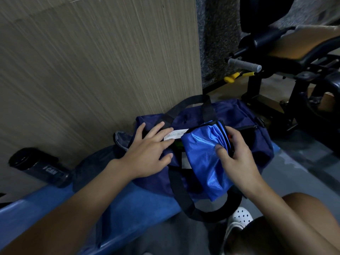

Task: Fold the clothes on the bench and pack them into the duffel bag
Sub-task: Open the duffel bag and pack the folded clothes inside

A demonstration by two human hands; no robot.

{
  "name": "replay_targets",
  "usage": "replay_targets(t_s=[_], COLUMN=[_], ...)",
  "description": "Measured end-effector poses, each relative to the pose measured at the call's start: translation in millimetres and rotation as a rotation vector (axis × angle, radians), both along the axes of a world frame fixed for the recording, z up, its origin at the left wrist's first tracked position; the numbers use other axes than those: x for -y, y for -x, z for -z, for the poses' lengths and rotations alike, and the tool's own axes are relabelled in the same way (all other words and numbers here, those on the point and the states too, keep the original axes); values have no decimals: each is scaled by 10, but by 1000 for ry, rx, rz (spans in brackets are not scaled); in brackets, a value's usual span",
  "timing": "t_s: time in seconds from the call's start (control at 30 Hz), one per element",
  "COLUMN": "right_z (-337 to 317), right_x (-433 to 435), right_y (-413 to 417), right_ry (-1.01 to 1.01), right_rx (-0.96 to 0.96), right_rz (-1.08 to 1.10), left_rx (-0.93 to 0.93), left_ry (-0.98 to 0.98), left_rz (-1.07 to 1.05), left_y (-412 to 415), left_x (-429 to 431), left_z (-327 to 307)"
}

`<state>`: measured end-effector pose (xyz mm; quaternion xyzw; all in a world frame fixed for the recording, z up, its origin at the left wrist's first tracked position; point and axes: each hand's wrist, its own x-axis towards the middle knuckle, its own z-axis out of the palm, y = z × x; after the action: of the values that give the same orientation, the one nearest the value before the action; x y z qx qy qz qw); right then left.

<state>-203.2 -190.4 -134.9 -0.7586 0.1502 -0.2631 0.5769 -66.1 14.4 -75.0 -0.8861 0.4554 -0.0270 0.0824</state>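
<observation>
- A navy duffel bag (244, 116) sits unzipped at the right end of the blue padded counter (132, 208), its back against a wood-grain wall panel (92, 61).
- The right grip (237, 159) clasps a folded blue garment (200, 159), thumb on top and fingers curled over its far edge. The shiny bundle lies across the bag's opening, its lower end reaching toward the counter's near edge.
- The left grip (149, 153) is released, fingers straight and spread. It presses flat on the left side of the bag, fingertips touching a white label (176, 136).
- One black strap (185, 103) arches up at the wall side; the other strap (184, 196) loops down over the counter's near edge.
- A dark cloth (88, 168) lies on the counter just left of the bag, touching it.
- A black bottle (42, 168) lies on its side by the far edge, near the left end.
- Black gym equipment with a grey handle (244, 64) stands beyond the right end; a white perforated shoe (239, 218) shows below the near edge.
</observation>
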Motion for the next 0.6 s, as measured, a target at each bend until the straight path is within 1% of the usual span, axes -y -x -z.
replay_targets(t_s=[0.1,0.23,0.27,0.3,0.37,0.47,0.53,0.6], right_z=[15,27,25,19,15,25,33,18], right_x=[-23,-44,-54,-66,-93,-154,-205,-240], right_y=[-11,-14,-14,-9,-10,-47,-106,-201], right_ry=[-28,-66,-71,-76,-91,-110,-175,-274], right_rx=[-1,5,7,7,7,-3,-8,-10], right_rz=[4,21,24,23,19,25,49,96], left_rx=[-54,-40,-48,-61,-108,-187,-198,-209], left_ry=[4,-113,-115,-83,45,243,316,343], left_rz=[37,46,40,34,-14,-86,-88,-78], left_y=[-52,-127,-160,-189,-239,-315,-382,-474], left_x=[30,51,49,49,84,248,352,399], left_z=[-42,-26,-11,-7,-75,-335,-502,-601])
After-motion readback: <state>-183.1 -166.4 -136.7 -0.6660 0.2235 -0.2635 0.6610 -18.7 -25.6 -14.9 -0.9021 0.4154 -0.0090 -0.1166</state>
